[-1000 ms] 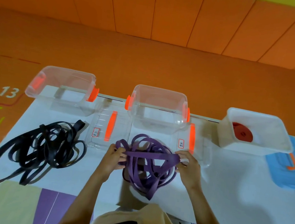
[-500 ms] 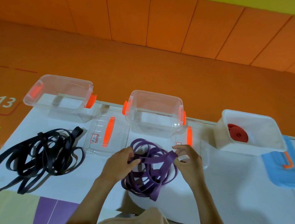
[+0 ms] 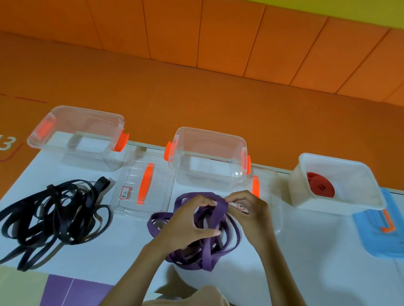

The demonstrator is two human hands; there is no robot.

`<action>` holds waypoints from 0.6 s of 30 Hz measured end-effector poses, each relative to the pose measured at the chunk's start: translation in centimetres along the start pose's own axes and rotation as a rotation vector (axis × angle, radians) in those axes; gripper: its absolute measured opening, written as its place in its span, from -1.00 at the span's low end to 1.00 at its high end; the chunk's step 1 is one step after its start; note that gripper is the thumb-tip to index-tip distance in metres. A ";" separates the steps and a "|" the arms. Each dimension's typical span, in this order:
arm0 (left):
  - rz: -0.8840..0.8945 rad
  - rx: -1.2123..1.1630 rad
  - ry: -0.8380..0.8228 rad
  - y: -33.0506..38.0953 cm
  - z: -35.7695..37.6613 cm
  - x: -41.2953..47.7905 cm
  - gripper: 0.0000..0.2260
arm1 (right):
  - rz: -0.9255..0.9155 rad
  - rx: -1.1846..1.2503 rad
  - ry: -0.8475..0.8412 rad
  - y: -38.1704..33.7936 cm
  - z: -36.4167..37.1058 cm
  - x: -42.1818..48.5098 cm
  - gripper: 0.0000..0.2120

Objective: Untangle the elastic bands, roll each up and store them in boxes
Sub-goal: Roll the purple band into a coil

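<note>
Our left grip (image 3: 188, 223) and right grip (image 3: 250, 215), a second ago stretching the purple band (image 3: 205, 264) wide, now pinch one strand close together, so untangling has only begun.

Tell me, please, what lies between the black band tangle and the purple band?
In the head view, a clear lid with an orange handle; nearer the person, bare white table.
</note>
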State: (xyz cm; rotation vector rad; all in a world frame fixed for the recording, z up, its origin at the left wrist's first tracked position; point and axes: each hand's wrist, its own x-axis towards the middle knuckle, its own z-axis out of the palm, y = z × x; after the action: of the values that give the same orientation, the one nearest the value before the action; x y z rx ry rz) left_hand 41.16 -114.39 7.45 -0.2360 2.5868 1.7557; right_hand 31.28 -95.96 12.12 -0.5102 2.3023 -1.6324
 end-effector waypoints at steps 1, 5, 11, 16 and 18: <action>0.015 0.003 0.009 0.3 0.2 -0.1 -0.46 | -0.009 0.008 -0.001 0.0 -0.1 0.0 -0.76; 0.136 0.136 0.157 1.0 0.9 0.2 -0.51 | -0.037 0.080 -0.007 -0.1 -0.3 0.1 -0.69; 0.013 0.056 0.121 1.9 0.9 -0.3 -0.47 | -0.030 0.069 -0.060 -0.3 -0.7 0.2 -0.72; -0.037 0.008 0.183 1.8 0.7 -0.5 -0.53 | 0.038 -0.008 0.027 0.2 -0.2 0.1 -0.74; -0.041 0.031 0.195 1.7 0.8 -0.3 -0.51 | 0.047 -0.002 0.014 0.4 0.1 -0.1 -0.75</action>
State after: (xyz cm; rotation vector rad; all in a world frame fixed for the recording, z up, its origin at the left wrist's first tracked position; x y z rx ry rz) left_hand 41.19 -112.99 8.80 -0.4798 2.7151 1.7594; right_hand 31.34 -95.91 11.70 -0.4433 2.3085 -1.6167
